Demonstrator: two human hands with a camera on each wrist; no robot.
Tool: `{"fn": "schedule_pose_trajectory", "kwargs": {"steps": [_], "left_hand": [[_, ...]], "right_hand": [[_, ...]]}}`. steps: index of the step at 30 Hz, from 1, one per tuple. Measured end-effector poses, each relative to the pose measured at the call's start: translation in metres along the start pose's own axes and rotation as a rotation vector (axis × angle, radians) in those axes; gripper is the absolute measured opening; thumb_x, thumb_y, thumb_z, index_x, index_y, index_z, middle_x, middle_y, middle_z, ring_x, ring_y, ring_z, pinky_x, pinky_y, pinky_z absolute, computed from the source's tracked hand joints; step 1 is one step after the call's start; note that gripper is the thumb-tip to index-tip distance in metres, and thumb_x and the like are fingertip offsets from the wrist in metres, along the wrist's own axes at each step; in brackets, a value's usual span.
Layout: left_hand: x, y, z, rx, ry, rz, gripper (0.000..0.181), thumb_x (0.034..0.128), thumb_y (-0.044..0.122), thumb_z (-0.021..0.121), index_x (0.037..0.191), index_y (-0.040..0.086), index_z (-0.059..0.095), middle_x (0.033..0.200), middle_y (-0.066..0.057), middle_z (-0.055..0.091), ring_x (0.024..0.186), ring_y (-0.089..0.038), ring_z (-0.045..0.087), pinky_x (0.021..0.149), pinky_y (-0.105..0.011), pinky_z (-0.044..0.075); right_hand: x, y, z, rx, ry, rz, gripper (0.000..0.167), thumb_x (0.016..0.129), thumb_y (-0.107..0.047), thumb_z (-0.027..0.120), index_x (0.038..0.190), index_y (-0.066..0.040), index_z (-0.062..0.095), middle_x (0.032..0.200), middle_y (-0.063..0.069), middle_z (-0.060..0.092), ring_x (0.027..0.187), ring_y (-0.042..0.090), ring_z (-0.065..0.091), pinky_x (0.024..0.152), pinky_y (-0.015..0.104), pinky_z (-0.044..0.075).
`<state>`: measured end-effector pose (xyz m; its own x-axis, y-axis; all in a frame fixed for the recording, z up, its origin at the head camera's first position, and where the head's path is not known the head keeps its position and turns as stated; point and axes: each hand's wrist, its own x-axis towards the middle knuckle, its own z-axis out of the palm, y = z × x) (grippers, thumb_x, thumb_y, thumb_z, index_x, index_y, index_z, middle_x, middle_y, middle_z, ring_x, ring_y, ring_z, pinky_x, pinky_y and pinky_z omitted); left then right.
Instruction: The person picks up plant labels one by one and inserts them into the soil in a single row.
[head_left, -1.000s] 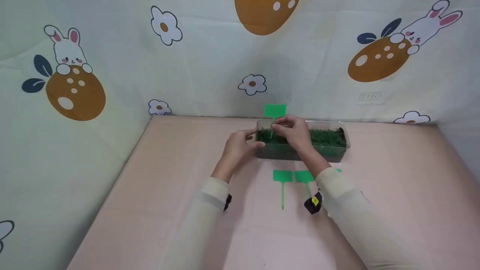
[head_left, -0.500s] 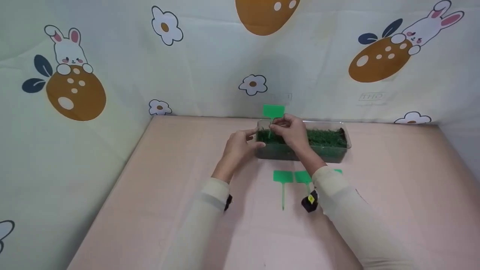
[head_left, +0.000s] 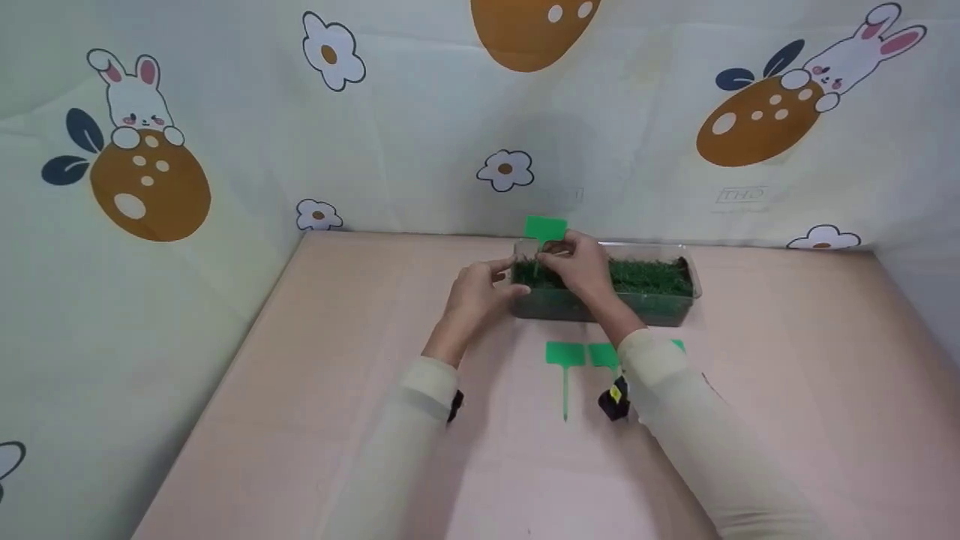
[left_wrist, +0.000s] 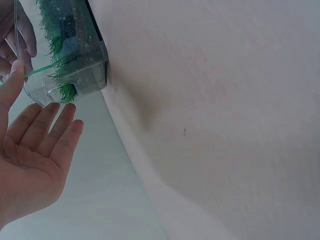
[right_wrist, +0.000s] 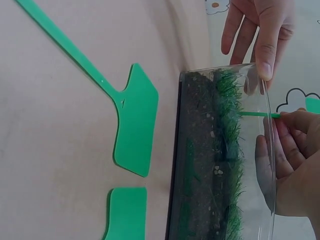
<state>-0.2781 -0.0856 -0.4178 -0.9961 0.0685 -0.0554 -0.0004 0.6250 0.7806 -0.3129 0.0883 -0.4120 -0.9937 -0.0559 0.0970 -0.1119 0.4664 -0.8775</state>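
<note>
My right hand (head_left: 589, 268) pinches the thin stem of a green plant label (head_left: 546, 227), whose flat head stands up above the fingers. The lower stem (right_wrist: 257, 114) reaches down into the grass (right_wrist: 229, 107) at the left end of a clear rectangular planter box (head_left: 645, 309). Dark soil shows through the box's wall in the right wrist view. My left hand (head_left: 474, 296) rests on the box's left end, its fingers (left_wrist: 62, 125) nearly straight against the end wall and its thumb at the front corner. The right fingertips partly hide the stem.
In front of the box lie more green labels: one full label (head_left: 565, 354), another (head_left: 603, 355) partly under the right sleeve, and a corner of a third (head_left: 679, 345). A patterned backdrop (head_left: 420, 150) rises behind the pink table (head_left: 337, 360). Black devices sit below both sleeves.
The right hand and its plant label have shifted slightly left, and the label's head sits a little lower. The left hand and the planter box stay in place.
</note>
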Motion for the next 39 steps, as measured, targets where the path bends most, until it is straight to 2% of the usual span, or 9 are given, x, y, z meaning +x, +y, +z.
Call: {"fn": "schedule_pose_trajectory", "kwargs": {"steps": [8,18,25,39], "left_hand": [[-0.0002,-0.0002,0.0,0.001,0.0,0.01,0.061,0.0874,0.029,0.078,0.144,0.024,0.055,0.148,-0.003,0.055,0.132,-0.023,0.058,0.104,-0.037,0.052],[0.0,-0.0006,0.0011,-0.007,-0.005,-0.006,0.06,0.0886,0.031,0.077,0.144,0.026,0.054,0.146,-0.003,0.057,0.133,-0.021,0.057,0.106,-0.037,0.051],[0.0004,-0.0006,0.0004,0.039,0.008,0.016,0.06,0.0871,0.033,0.077,0.143,0.027,0.056,0.147,-0.001,0.056,0.13,-0.02,0.06,0.103,-0.037,0.052],[-0.0014,-0.0006,0.0003,0.023,0.003,0.01,0.058,0.0882,0.033,0.076,0.142,0.028,0.056,0.147,-0.001,0.056,0.131,-0.02,0.059,0.105,-0.037,0.051]], "right_hand": [[0.0038,0.0005,0.0021,-0.008,-0.025,0.006,0.022,0.093,-0.017,0.071,0.108,-0.002,0.07,0.107,0.017,0.074,0.101,0.028,0.071,0.091,0.041,0.057],[0.0063,0.004,0.0049,-0.056,-0.042,0.019,0.022,0.092,-0.018,0.071,0.109,-0.004,0.071,0.107,0.015,0.074,0.103,0.028,0.07,0.092,0.043,0.055],[0.0061,0.0034,0.0061,-0.086,-0.062,0.012,0.024,0.093,-0.019,0.071,0.112,-0.004,0.07,0.11,0.016,0.075,0.106,0.03,0.07,0.096,0.045,0.054],[0.0072,0.0043,0.0081,-0.143,-0.06,0.035,0.025,0.093,-0.02,0.071,0.112,-0.003,0.07,0.11,0.017,0.074,0.105,0.029,0.07,0.096,0.044,0.054]]}}
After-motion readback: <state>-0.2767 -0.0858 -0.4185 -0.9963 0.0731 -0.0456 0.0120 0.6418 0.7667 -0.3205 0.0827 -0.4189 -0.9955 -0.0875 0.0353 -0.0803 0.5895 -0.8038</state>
